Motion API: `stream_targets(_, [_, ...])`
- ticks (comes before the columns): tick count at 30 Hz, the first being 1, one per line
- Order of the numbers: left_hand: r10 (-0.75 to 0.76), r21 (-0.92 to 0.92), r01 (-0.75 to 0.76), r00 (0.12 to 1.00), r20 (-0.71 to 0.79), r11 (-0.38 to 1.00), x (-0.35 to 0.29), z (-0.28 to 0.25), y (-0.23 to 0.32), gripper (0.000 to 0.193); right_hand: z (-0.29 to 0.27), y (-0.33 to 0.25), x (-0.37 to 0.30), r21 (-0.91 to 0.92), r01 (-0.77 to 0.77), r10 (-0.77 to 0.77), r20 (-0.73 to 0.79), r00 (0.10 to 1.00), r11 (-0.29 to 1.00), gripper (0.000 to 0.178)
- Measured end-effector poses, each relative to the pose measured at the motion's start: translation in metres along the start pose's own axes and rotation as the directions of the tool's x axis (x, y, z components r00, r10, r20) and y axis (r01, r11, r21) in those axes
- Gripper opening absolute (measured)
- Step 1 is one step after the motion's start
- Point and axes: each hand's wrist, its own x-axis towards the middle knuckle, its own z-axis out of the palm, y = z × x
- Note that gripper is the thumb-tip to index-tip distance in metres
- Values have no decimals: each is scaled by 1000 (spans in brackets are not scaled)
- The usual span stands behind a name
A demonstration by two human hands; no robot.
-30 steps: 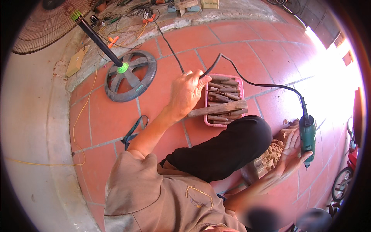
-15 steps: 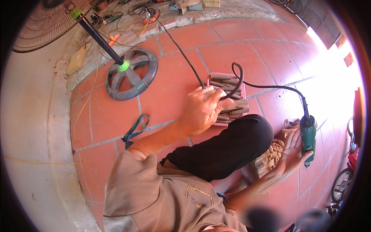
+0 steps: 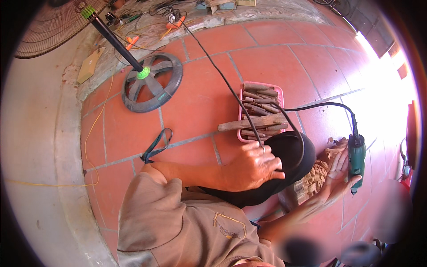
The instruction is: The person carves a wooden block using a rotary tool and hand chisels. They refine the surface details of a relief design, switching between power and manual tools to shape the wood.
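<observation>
My left hand (image 3: 255,168) is closed around a black power cord (image 3: 231,93) above my bent knee. From this fist the cord loops over the knee and runs right to a green rotary tool (image 3: 356,158). My right hand (image 3: 337,175) grips that tool at the right, its thumb against the body and the tip pointing down. Just beyond the knee, a pink basket (image 3: 281,95) is filled with sticks of brown wood, and a longer wood piece (image 3: 231,126) lies across it. Light brown carved-looking pieces (image 3: 313,179) are beside my right forearm, partly hidden.
A fan with a round black base (image 3: 153,100) stands at the far left on red floor tiles. Near it lies a dark strap (image 3: 155,149). An orange power strip (image 3: 175,23) and tangled cables are on the far ledge. A yellow wire (image 3: 100,133) runs along the left.
My left hand has moved toward me and slightly right, from over the basket to above my knee, drawing the cord along. My right hand and the tool have barely moved.
</observation>
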Motion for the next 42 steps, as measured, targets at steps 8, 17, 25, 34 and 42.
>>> stream_targets(8, [-49, 87, 58, 994, -103, 995, 25, -10, -22, 28, 4, 2, 0, -103, 32, -38, -56, 998, 994, 78])
stream_targets(17, [-221, 503, 317, 945, -242, 804, 1, -58, -130, 22, 4, 9, -1, -302, 25, -68, -131, 989, 953, 75])
stream_targets(25, [-745, 583, 673, 647, -164, 456, -107, -45, -268, 18, -28, 62, 7, -302, -202, 136, -225, 965, 932, 59])
stream_targets(34, [-818, 266, 854, 510, -264, 447, -174, -22, -354, 19, -45, 102, 0, -185, -544, 457, -363, 812, 818, 59])
stream_targets(42, [-975, -508, 834, 156, -158, 216, -159, -23, -380, 44, -7, 127, -6, -288, -530, 365, -469, 804, 797, 49])
